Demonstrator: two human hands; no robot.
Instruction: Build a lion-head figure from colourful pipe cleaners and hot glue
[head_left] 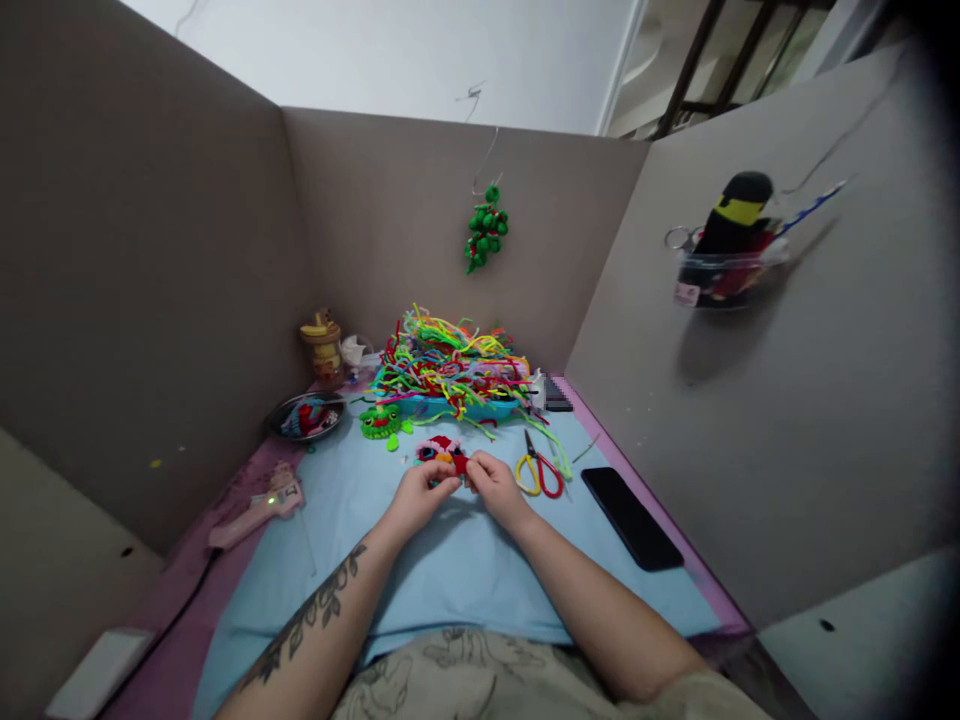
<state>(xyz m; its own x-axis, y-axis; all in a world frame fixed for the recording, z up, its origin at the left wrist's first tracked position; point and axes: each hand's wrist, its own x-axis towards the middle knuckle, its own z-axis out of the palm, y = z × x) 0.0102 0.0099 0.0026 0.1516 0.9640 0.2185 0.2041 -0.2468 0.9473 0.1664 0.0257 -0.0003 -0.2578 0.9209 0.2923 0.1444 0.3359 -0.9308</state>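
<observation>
Red-and-pink crocheted piece [441, 443] sat dead ahead at twelve o'clock, fingers of left hand [421, 494] and right hand [496, 487] clamped on its near edge, seemingly to steady it, with scissors [534, 457] lying handily at three o'clock!

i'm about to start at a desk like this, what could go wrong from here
The pink glue gun shows a lit light, so it may be hot; the left hand could brush it. The scissors lie beside the right hand, which might knock them.
</observation>
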